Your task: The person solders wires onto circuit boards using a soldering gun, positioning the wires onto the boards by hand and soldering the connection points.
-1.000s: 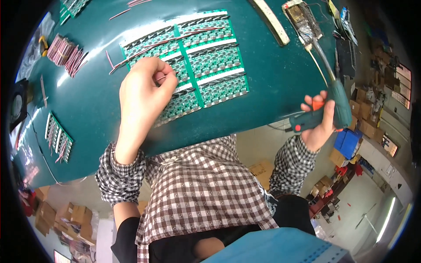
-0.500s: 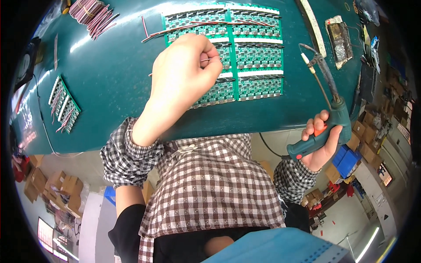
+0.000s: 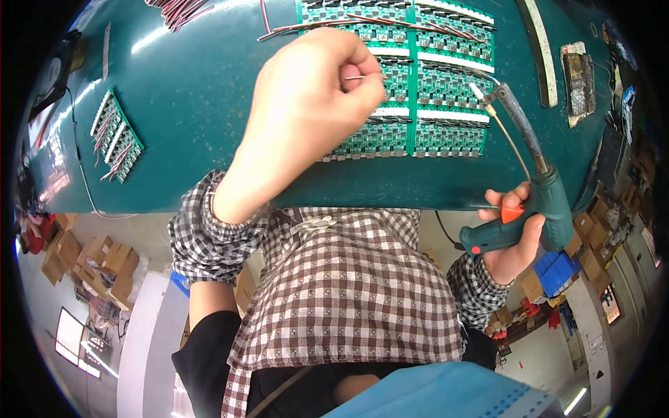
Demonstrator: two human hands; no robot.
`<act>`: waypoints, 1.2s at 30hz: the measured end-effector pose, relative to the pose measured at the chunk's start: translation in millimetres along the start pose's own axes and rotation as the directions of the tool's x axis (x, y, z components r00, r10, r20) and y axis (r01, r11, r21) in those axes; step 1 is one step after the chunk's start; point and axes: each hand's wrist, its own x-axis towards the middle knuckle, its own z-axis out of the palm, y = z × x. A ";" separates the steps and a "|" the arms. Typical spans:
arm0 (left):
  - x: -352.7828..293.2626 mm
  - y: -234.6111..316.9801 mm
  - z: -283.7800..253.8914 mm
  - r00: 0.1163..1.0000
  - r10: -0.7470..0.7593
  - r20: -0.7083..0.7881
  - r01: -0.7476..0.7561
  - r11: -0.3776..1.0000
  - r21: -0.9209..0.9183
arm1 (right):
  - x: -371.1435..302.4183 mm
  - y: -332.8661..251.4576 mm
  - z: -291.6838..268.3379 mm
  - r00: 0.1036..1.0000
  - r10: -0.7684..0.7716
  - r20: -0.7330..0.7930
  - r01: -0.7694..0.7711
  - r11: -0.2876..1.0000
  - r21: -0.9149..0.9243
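Observation:
My left hand (image 3: 303,101) is closed in a pinch on a thin wire (image 3: 354,77), above the left part of a green circuit board panel (image 3: 449,104). The hand covers some of those boards. In my right hand (image 3: 517,256) is a dark green soldering gun (image 3: 554,209) with an orange trigger and a thin feed tube beside its barrel. Its tip end appears over the right edge of the panel; I cannot tell whether it touches. Loose red and black wires (image 3: 362,21) lie across the panel's upper rows.
A smaller board piece with wires (image 3: 115,139) lies at the left of the green table (image 3: 202,125). A wire bundle (image 3: 180,12) sits at the far left. Right of the panel are a long pale strip (image 3: 540,52) and a stained metal tray (image 3: 577,83).
The whole view has shifted, so the table things appear further right and higher. Relative to the boards, the soldering gun has come left over the panel's edge. My left hand keeps its pinch.

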 end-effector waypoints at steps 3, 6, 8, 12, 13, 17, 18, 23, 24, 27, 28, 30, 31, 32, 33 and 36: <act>-0.2 4.0 12.2 0.998 0.053 -0.037 -0.051 0.997 0.065 | -2.1 1.5 5.3 0.999 -0.030 -0.035 0.029 0.999 -0.023; 1.4 -0.2 20.0 0.992 0.105 -0.065 -0.093 0.982 0.164 | -3.3 2.6 7.5 1.000 -0.021 -0.019 0.020 0.999 -0.047; 1.9 -4.9 23.3 0.980 0.176 -0.095 -0.146 0.955 0.258 | -4.0 3.7 9.2 0.999 -0.035 -0.024 0.033 0.996 -0.082; 2.4 -4.8 26.0 0.973 0.204 -0.109 -0.165 0.943 0.290 | -6.1 2.5 15.3 0.999 -0.025 -0.049 0.019 0.992 -0.127; 2.4 -4.2 26.1 0.972 0.204 -0.113 -0.168 0.949 0.265 | -7.2 2.2 16.9 0.998 -0.021 -0.060 0.011 0.987 -0.159; 1.7 -5.4 29.3 0.966 0.216 -0.143 -0.176 0.951 0.253 | -9.4 -1.5 19.3 0.998 0.001 -0.069 -0.012 0.986 -0.164; 2.0 -5.2 29.9 0.966 0.216 -0.142 -0.176 0.952 0.252 | -9.5 -3.2 20.7 0.998 0.001 -0.071 -0.013 0.986 -0.164; 2.0 -5.9 28.0 0.965 0.227 -0.127 -0.188 0.946 0.265 | -9.6 -6.9 24.8 0.998 0.006 -0.061 -0.020 0.972 -0.235; 2.1 -5.8 27.7 0.966 0.226 -0.128 -0.187 0.947 0.263 | -9.6 -6.6 25.2 0.998 0.006 -0.060 -0.020 0.971 -0.237; 2.4 -5.8 26.9 0.967 0.218 -0.131 -0.180 0.951 0.250 | -9.5 -4.9 27.4 0.999 -0.011 -0.050 -0.002 0.965 -0.263; 2.5 -5.9 26.9 0.967 0.220 -0.130 -0.183 0.950 0.251 | -9.2 -4.7 28.6 0.998 -0.006 -0.058 -0.010 0.960 -0.280; 2.7 -5.8 26.5 0.967 0.221 -0.130 -0.184 0.950 0.253 | -8.9 -4.7 30.3 0.998 0.000 -0.065 -0.019 0.955 -0.298; 2.7 -5.5 26.2 0.968 0.219 -0.126 -0.182 0.951 0.251 | -8.8 -4.8 30.9 0.998 -0.001 -0.067 -0.020 0.951 -0.310; 2.8 -5.1 26.1 0.969 0.216 -0.122 -0.181 0.952 0.249 | -8.7 -5.0 31.4 0.998 -0.001 -0.070 -0.022 0.947 -0.321; 2.9 -4.9 26.1 0.969 0.215 -0.121 -0.181 0.952 0.248 | -8.5 -4.8 32.0 0.997 0.000 -0.071 -0.023 0.947 -0.321; 3.2 -3.8 26.7 0.969 0.214 -0.120 -0.180 0.954 0.241 | -7.1 -3.1 31.9 0.998 -0.006 -0.055 -0.013 0.947 -0.321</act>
